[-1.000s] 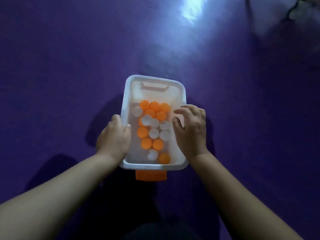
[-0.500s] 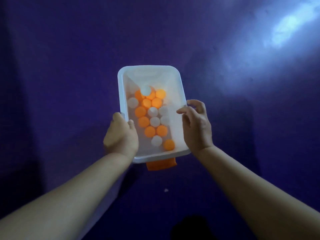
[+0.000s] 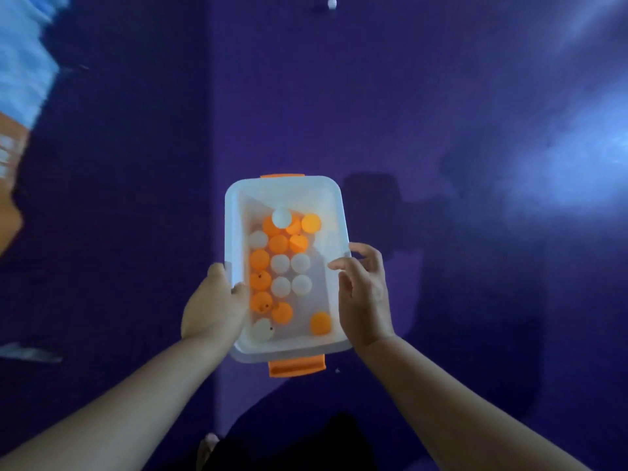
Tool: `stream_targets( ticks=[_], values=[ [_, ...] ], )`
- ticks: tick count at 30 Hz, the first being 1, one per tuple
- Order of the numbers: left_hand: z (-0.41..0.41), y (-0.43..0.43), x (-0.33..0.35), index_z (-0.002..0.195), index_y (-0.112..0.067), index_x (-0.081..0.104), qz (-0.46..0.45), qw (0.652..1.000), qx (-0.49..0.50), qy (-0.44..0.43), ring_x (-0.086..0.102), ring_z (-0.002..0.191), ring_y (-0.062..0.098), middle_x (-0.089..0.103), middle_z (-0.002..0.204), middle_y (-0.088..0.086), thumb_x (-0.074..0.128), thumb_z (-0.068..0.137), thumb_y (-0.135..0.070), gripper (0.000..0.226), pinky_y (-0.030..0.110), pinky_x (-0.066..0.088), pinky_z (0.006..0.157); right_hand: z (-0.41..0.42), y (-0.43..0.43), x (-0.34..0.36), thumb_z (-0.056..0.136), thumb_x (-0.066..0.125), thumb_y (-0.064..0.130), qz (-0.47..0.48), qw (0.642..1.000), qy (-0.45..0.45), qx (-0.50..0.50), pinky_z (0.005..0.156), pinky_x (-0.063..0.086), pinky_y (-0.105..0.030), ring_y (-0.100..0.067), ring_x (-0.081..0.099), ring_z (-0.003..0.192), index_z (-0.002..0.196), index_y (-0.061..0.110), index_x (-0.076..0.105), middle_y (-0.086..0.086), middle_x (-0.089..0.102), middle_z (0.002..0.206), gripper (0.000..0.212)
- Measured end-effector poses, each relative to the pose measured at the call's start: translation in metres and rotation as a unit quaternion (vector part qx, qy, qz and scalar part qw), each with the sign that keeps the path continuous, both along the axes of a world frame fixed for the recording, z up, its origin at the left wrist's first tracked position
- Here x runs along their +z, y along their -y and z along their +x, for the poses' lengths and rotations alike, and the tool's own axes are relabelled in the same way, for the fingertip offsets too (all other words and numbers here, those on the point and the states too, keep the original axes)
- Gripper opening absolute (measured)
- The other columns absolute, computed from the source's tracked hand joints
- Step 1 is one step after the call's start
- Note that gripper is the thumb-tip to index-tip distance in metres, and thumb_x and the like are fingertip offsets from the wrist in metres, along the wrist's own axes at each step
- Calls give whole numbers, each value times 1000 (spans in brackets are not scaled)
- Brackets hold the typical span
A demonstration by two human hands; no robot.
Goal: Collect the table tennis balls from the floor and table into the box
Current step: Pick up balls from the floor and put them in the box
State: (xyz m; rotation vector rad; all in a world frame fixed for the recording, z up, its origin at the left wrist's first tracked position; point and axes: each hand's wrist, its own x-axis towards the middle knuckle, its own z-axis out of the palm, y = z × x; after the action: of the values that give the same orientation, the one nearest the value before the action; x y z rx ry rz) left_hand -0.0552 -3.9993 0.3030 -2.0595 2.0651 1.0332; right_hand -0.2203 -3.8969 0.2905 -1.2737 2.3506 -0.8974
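I hold a translucent white box [image 3: 284, 185] with orange latches above the purple floor. Several orange and white table tennis balls [image 3: 280, 263] lie in it, mostly along its left side, and one orange ball [image 3: 320, 323] sits apart near the front right corner. My left hand [image 3: 213, 307] grips the left rim, thumb over the edge. My right hand [image 3: 367, 300] holds the right rim, thumb inside and curled fingers outside. One white ball [image 3: 332, 3] lies on the floor far ahead.
The purple floor [image 3: 441, 130] spreads all around, with bright glare at the right. A blurred light blue and orange-brown object [image 3: 17, 96] stands at the left edge. My foot [image 3: 207, 447] shows at the bottom.
The box has risen off the floor in both hands and the view has swung forward. The balls have rolled towards its left side. A white ball on the floor has come into view.
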Motion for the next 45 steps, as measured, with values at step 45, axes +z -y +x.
stream_targets(
  ticks=[45],
  values=[
    [-208, 499, 384, 86, -15, 55, -36, 981, 112, -152, 55, 62, 14, 61, 74, -1, 56, 88, -30, 16, 29, 40, 54, -274, 537, 385, 86, 63, 15, 60, 982, -41, 173, 59, 35, -7, -4, 50, 72, 91, 9, 69, 6, 51, 106, 10]
  ],
)
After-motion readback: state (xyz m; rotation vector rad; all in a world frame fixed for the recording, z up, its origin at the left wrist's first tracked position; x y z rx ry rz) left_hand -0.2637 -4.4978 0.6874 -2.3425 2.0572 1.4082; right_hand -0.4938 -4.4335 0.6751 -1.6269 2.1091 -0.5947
